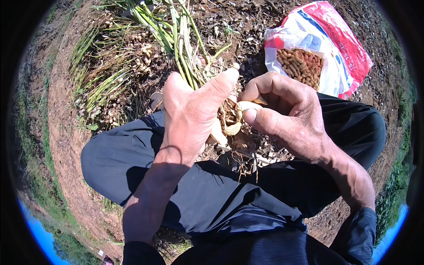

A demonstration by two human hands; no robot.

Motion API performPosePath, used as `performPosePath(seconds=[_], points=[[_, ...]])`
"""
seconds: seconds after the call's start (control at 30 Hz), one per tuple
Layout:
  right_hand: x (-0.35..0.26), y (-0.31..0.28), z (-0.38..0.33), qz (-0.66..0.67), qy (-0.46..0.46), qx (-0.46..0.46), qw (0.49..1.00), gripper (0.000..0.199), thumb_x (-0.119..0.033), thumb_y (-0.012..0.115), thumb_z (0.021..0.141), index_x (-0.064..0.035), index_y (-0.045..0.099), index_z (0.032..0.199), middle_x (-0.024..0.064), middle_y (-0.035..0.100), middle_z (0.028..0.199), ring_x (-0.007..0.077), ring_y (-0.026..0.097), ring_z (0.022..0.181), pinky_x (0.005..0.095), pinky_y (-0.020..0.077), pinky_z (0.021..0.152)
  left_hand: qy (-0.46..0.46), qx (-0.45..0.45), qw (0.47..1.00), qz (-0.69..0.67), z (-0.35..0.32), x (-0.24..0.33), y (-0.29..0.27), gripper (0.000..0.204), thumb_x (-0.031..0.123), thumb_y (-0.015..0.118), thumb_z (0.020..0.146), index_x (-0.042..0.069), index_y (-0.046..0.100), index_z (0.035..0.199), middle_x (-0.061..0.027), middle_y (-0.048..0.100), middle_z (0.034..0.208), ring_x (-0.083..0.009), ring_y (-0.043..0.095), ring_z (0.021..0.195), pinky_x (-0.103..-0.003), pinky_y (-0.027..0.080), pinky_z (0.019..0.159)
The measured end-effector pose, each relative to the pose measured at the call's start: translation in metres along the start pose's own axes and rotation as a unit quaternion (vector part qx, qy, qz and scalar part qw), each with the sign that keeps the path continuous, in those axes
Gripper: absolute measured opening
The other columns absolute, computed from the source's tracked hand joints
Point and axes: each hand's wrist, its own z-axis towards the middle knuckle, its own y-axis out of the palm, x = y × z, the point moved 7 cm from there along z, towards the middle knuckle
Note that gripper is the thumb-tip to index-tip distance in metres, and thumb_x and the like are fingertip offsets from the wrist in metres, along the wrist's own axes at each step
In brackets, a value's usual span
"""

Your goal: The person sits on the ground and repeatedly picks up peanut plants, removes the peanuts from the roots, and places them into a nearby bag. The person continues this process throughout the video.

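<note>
My left hand [192, 112] grips the green stems of a peanut plant [183, 48] near its root end, thumb stretched up beside the stalks. My right hand [282, 115] pinches a pale peanut pod [247, 106] between thumb and forefinger, close against the roots. More pods and roots [229, 121] hang between the two hands, above my lap. Both forearms come up from the lower edge in dark sleeves.
A white and red plastic bag [340, 48] holding several picked peanuts [302, 66] lies open at the upper right. A heap of uprooted plants with pods [119, 66] lies at the upper left on brown soil [66, 132]. My knees in dark trousers [128, 154] spread to both sides.
</note>
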Motion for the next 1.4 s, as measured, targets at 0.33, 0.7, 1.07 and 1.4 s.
performPosePath(seconds=[0.33,0.7,1.07,1.4], points=[[-0.014,-0.035,0.002,-0.076,0.057,-0.065,0.993,0.013,-0.009,0.071,0.082,-0.0004,0.062,0.085,0.001,0.06,0.072,0.0058,0.055,0.06,0.02,0.0421,0.052,0.065,0.019,0.978,0.2,-0.001,0.017,-0.021,0.041,0.026,0.08,0.081,-0.004,0.06,0.098,-0.0039,0.062,0.08,-0.0086,0.057,0.068,-0.027,0.05,0.06],[0.038,-0.151,0.008,-0.546,-0.008,0.22,0.808,0.032,-0.019,0.067,0.087,-0.0027,0.063,0.115,0.0146,0.066,0.08,0.0224,0.065,0.069,0.0338,0.0514,0.066,-0.027,-0.014,0.989,-0.144,0.013,0.003,-0.033,0.019,0.013,0.061,0.095,0.002,0.061,0.11,-0.0074,0.069,0.094,-0.0123,0.069,0.077,-0.028,0.061,0.067],[0.02,-0.027,0.001,-0.129,-0.022,0.023,0.991,0.038,-0.026,0.071,0.09,0.0015,0.061,0.114,0.009,0.066,0.095,0.0112,0.063,0.082,0.0257,0.051,0.069,-0.066,-0.013,0.966,-0.249,0.011,-0.004,-0.02,0.018,0.009,0.063,0.091,-0.004,0.066,0.104,-0.0097,0.07,0.093,-0.0162,0.07,0.076,-0.03,0.06,0.071],[-0.006,-0.001,-0.001,-0.256,-0.15,0.012,0.955,0.042,-0.019,0.075,0.079,0.0047,0.059,0.11,0.0167,0.065,0.096,0.0252,0.066,0.086,0.0365,0.0542,0.075,-0.077,-0.045,0.964,-0.249,0.014,-0.006,-0.006,0.013,0.009,0.063,0.091,-0.002,0.066,0.096,-0.0068,0.068,0.083,-0.0128,0.067,0.067,-0.027,0.058,0.062]])
